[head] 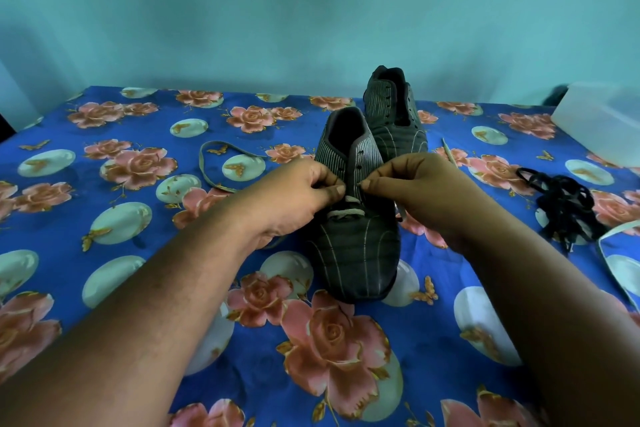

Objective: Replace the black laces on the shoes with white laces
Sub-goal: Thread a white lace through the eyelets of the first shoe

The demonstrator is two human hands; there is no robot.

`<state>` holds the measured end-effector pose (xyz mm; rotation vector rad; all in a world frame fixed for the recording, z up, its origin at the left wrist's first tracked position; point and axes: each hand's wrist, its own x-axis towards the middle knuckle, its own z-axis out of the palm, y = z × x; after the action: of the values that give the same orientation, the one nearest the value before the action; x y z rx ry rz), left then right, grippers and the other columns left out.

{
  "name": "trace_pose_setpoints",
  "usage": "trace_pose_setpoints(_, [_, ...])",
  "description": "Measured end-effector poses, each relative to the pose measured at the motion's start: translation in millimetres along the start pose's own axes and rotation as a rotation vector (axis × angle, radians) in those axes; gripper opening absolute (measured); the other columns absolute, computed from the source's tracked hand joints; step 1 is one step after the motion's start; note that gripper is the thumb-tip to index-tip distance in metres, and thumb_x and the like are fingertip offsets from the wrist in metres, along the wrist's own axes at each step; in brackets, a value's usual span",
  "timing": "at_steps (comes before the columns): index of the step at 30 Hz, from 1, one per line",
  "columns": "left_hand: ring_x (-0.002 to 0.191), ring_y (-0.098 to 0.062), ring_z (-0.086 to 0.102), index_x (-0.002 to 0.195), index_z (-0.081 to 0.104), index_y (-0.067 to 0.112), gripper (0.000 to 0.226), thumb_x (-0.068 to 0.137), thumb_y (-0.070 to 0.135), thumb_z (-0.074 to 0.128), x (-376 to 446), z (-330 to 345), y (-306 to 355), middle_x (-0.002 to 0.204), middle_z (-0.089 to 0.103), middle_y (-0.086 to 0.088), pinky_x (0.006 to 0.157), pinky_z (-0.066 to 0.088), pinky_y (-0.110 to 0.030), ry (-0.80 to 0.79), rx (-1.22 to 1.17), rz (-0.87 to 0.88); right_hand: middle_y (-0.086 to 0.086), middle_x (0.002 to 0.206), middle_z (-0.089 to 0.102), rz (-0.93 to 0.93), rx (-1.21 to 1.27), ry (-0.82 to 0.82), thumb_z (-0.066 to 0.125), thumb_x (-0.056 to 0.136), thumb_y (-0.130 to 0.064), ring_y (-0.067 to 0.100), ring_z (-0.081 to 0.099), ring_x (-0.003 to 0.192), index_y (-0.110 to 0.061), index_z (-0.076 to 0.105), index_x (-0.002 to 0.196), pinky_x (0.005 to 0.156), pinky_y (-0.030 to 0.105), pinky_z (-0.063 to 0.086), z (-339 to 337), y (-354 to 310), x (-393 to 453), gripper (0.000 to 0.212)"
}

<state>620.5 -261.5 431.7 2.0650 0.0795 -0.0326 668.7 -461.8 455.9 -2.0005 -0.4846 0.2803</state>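
- Blue cloth printed with pink roses, pale ovals and small gold butterflies covers the table (145, 288), which is set against a plain turquoise wall (277, 10).
- Two dark shoes with pale stripes are stood on the cloth, one behind the other, toes towards the viewer.
- The near shoe (353, 253) is partly laced: a white lace (346, 210) is crossed through its lowest eyelets, while the upper eyelets are seen bare.
- The left hand (294, 198) is curled at the left edge of the lacing, its thumb and fingertips pinched together on the lace by the eyelets.
- The right hand (415, 184) is curled at the right edge, its fingertips pinched on the lace at an eyelet.
- A loose loop of the same lace is trailed across the cloth to the left of the near shoe.
- The far shoe (394, 114) is seen with no lace in its eyelets.
- A tangled heap of black laces (564, 204) is laid on the cloth to the right, well apart from the shoes.
- Another pale lace (609, 246) is seen at the right edge, just beside the black heap.
- A white plastic container (599, 118) is set at the far right corner, only partly in view.
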Motion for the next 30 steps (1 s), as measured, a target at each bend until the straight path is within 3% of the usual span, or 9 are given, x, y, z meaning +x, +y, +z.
trace_pose_setpoints(4, [0.079, -0.01, 0.065, 0.097, 0.069, 0.02, 0.01, 0.101, 0.027, 0.063, -2.7, 3.3, 3.9, 0.087, 0.072, 0.003, 0.072, 0.051, -0.027, 0.035, 0.171, 0.092, -0.008, 0.052, 0.062, -0.128, -0.092, 0.027, 0.075, 0.091, -0.012, 0.003, 0.055, 0.039, -0.006, 0.074, 0.088, 0.04, 0.012, 0.038, -2.9, 2.9, 1.5, 0.007])
trace_pose_setpoints(6, [0.076, -0.008, 0.063, 0.1, 0.067, 0.02, 0.012, 0.101, 0.03, 0.061, -5.0, 4.9, 5.6, 0.084, 0.068, 0.006, 0.065, 0.048, -0.023, 0.072, 0.266, 0.147, 0.0, 0.07, 0.071, -0.18, -0.172, 0.037, 0.078, 0.089, -0.02, 0.022, 0.069, 0.06, -0.018, 0.076, 0.084, 0.056, 0.036, 0.055, -5.7, 3.9, 2.6, 0.006])
trace_pose_setpoints(8, [0.076, -0.009, 0.063, 0.1, 0.068, 0.021, 0.012, 0.101, 0.031, 0.06, -6.9, 5.0, 5.6, 0.083, 0.068, 0.006, 0.065, 0.049, -0.027, 0.098, 0.251, 0.194, 0.002, 0.081, 0.073, -0.175, -0.178, 0.051, 0.08, 0.087, -0.027, 0.034, 0.07, 0.08, -0.024, 0.077, 0.083, 0.071, 0.045, 0.054, -9.7, 5.9, 4.1, 0.006])
trace_pose_setpoints(11, [0.081, -0.006, 0.062, 0.099, 0.07, 0.02, 0.01, 0.1, 0.027, 0.063, -8.2, 1.7, 2.7, 0.086, 0.067, 0.006, 0.073, 0.05, -0.026, 0.116, 0.156, 0.261, 0.022, 0.084, 0.068, -0.121, -0.08, 0.012, 0.079, 0.087, -0.031, 0.044, 0.056, 0.066, -0.024, 0.077, 0.085, 0.062, 0.042, 0.047, -10.4, 6.9, 4.2, 0.007])
trace_pose_setpoints(13, [0.091, -0.003, 0.059, 0.103, 0.071, 0.02, 0.01, 0.101, 0.025, 0.062, -5.4, -2.5, -2.1, 0.097, 0.065, 0.006, 0.081, 0.048, -0.021, 0.154, 0.132, 0.277, 0.032, 0.085, 0.062, -0.084, -0.007, -0.012, 0.078, 0.088, -0.03, 0.033, 0.045, 0.062, -0.022, 0.076, 0.086, 0.058, 0.041, 0.043, -10.1, 7.4, 4.0, 0.008])
trace_pose_setpoints(19, [0.119, -0.012, 0.05, 0.138, 0.051, 0.031, 0.038, 0.102, 0.029, 0.06, 4.3, -8.9, -20.2, 0.129, 0.047, 0.004, 0.104, 0.04, -0.028, 0.194, 0.247, 0.312, -0.003, 0.074, 0.068, -0.067, 0.096, -0.035, 0.07, 0.093, -0.014, 0.008, 0.05, 0.06, -0.019, 0.074, 0.084, 0.057, 0.019, 0.042, -11.1, 11.8, 9.4, 0.011])
trace_pose_setpoints(22, [0.135, -0.016, 0.04, 0.154, 0.037, 0.042, 0.053, 0.105, 0.032, 0.054, 7.9, -5.5, -21.4, 0.141, 0.038, 0.008, 0.117, 0.032, -0.038, 0.137, 0.278, 0.357, -0.002, 0.079, 0.071, -0.07, 0.13, -0.017, 0.063, 0.094, -0.006, 0.003, 0.058, 0.069, -0.016, 0.071, 0.083, 0.059, 0.012, 0.044, -8.7, 12.3, 10.4, 0.017])
trace_pose_setpoints(26, [0.135, -0.018, 0.041, 0.153, 0.039, 0.04, 0.051, 0.104, 0.039, 0.053, 9.0, -7.4, -21.5, 0.14, 0.037, 0.01, 0.116, 0.036, -0.044, 0.141, 0.296, 0.378, 0.006, 0.085, 0.073, -0.074, 0.103, 0.021, 0.061, 0.095, -0.008, 0.003, 0.058, 0.07, -0.013, 0.071, 0.085, 0.061, 0.011, 0.045, -7.2, 11.9, 10.7, 0.015])
trace_pose_setpoints(30, [0.108, -0.012, 0.054, 0.134, 0.055, 0.025, 0.037, 0.099, 0.033, 0.064, 1.6, -10.6, -17.5, 0.123, 0.05, 0.007, 0.097, 0.048, -0.033, 0.204, 0.261, 0.395, 0.01, 0.089, 0.073, -0.091, 0.048, 0.011, 0.063, 0.096, -0.012, 0.007, 0.054, 0.069, -0.011, 0.071, 0.09, 0.059, 0.014, 0.044, -7.4, 12.4, 10.6, 0.011])
